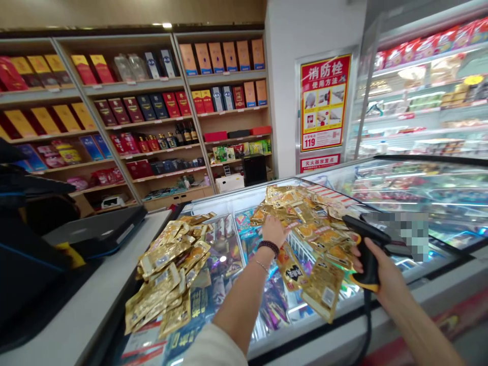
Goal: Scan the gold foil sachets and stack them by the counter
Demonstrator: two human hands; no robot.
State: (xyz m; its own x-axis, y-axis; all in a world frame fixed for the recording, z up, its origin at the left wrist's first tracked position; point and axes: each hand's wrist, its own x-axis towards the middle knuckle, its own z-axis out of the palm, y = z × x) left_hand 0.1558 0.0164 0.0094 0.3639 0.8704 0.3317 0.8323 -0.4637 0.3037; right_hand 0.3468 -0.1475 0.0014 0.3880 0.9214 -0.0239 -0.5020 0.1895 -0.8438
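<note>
Two heaps of shiny gold foil sachets (165,277) lie on the glass top of a long white chest freezer (324,325), and colourful packets show under the glass. From the head camera, one heap is at the left side, near the counter, and the other is wider and spreads toward the far end of the freezer. Between them reaches the left hand (273,230), which is open, palm down, and touches the sachets of the wider heap. Its fingers are partly hidden in the foil, so the contact is maybe light, but it seems to grip nothing. A dark beaded bracelet (269,247) and a thin silver bracelet (262,266) are on this wrist, and a white sleeve (213,348) shows below. The right hand (381,277) is closed around the handle of a black and yellow handheld barcode scanner (366,256), just beside the same heap, and a black cable (368,325) hangs down from it. On the left is a white counter (76,305) with a dark flat case (95,231) on it. Behind are wooden shelves (148,122) with red, gold and blue gift boxes and bottles. A red and yellow fire hydrant notice (325,101) hangs on the white pillar, and a lit refrigerated display case (423,96) stands at right.
</note>
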